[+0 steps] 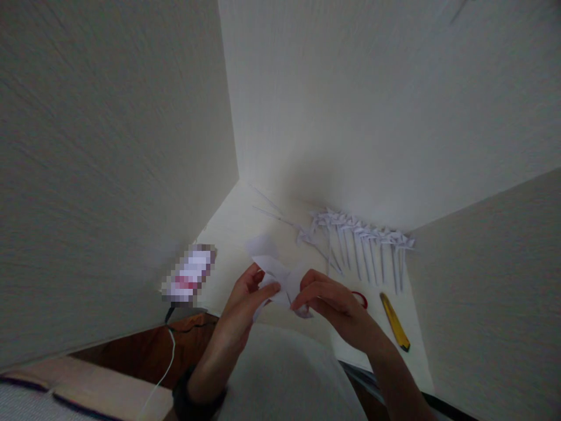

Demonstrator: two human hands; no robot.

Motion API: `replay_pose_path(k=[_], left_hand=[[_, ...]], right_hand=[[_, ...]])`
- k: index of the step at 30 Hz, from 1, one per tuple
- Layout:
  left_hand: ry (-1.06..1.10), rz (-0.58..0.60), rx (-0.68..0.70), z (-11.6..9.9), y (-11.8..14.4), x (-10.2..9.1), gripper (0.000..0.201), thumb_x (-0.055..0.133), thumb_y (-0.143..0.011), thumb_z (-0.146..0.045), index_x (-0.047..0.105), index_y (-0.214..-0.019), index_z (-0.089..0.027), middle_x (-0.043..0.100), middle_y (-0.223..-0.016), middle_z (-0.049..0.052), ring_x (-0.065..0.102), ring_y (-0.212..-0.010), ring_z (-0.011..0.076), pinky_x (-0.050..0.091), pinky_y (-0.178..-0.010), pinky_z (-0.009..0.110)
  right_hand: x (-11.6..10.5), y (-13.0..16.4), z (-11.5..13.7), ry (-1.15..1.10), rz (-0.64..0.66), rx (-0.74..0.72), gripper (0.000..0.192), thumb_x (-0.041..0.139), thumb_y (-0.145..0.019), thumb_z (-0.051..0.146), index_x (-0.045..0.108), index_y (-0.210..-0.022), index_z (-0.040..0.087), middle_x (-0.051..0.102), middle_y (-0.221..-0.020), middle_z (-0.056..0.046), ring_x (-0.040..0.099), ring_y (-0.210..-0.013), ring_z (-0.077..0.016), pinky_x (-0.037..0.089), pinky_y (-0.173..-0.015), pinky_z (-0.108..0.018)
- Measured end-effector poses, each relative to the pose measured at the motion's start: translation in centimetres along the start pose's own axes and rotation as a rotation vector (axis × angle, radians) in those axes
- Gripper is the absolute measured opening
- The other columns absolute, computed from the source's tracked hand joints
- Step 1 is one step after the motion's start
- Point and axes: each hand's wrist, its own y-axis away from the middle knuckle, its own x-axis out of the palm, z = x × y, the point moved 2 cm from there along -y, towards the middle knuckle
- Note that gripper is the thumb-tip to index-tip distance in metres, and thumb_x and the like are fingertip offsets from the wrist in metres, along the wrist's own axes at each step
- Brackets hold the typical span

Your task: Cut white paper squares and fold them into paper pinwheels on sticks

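Note:
Above the table's near edge I hold a piece of folded white paper (274,267) with flaps that stick out several ways. My left hand (249,295) grips its left side, thumb lying on top. The fingers of my right hand (326,295) pinch its right side. Beyond my right hand lies a row of folded paper flowers on thin paper stems (359,225). One more paper flower (305,235) sits apart at the row's left end. Partly behind my right hand is a red ring-shaped handle (361,299); the rest of that object is hidden.
A yellow box cutter (394,321) lies at the right of the white table (228,228). Thin sticks (267,211) rest near the back wall. A blurred-out phone-like device (190,275) with a white cable (170,356) is at left. Walls enclose the table on three sides.

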Motion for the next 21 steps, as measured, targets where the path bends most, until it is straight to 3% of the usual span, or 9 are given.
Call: replay_pose_path(k=[4, 9, 16, 21], left_hand=[[0.015, 0.018, -0.017, 0.1, -0.5, -0.4, 0.043, 0.073, -0.068, -0.017, 0.062, -0.109, -0.017, 0.072, -0.098, 0.007, 0.069, -0.074, 0.0182, 0.050, -0.064, 0.025], [0.026, -0.002, 0.000, -0.4, -0.7, -0.4, 0.043, 0.074, -0.066, -0.017, 0.062, -0.107, -0.016, 0.072, -0.099, 0.008, 0.069, -0.078, 0.0196, 0.052, -0.067, 0.026], [0.007, 0.013, 0.015, -0.9, -1.7, -0.5, 0.039, 0.072, -0.069, -0.018, 0.063, -0.106, -0.017, 0.072, -0.103, 0.008, 0.069, -0.082, 0.0197, 0.052, -0.069, 0.026], [-0.017, 0.007, -0.009, -1.2, -1.9, -0.4, 0.037, 0.070, -0.070, -0.018, 0.062, -0.107, -0.017, 0.072, -0.102, 0.008, 0.069, -0.081, 0.0198, 0.051, -0.067, 0.026]], right_hand=[[-0.3, 0.0, 0.2, 0.098, -0.064, 0.130, 0.013, 0.062, -0.088, 0.016, 0.069, -0.095, 0.024, 0.063, -0.091, 0.000, 0.058, -0.087, -0.0128, 0.042, -0.081, -0.024], [-0.9, -0.1, 0.4, 0.106, -0.061, 0.250, 0.021, 0.073, -0.077, 0.011, 0.070, -0.093, 0.025, 0.067, -0.085, 0.003, 0.061, -0.084, -0.0130, 0.043, -0.081, -0.023], [-1.0, -0.8, 0.6, 0.252, -0.061, 0.214, 0.017, 0.066, -0.082, 0.010, 0.068, -0.092, 0.024, 0.063, -0.077, 0.003, 0.060, -0.075, -0.0119, 0.045, -0.076, -0.024], [-0.9, -1.0, 0.9, 0.282, -0.078, 0.161, 0.013, 0.064, -0.086, 0.017, 0.066, -0.096, 0.023, 0.064, -0.084, 0.001, 0.062, -0.081, -0.0138, 0.046, -0.078, -0.026]])
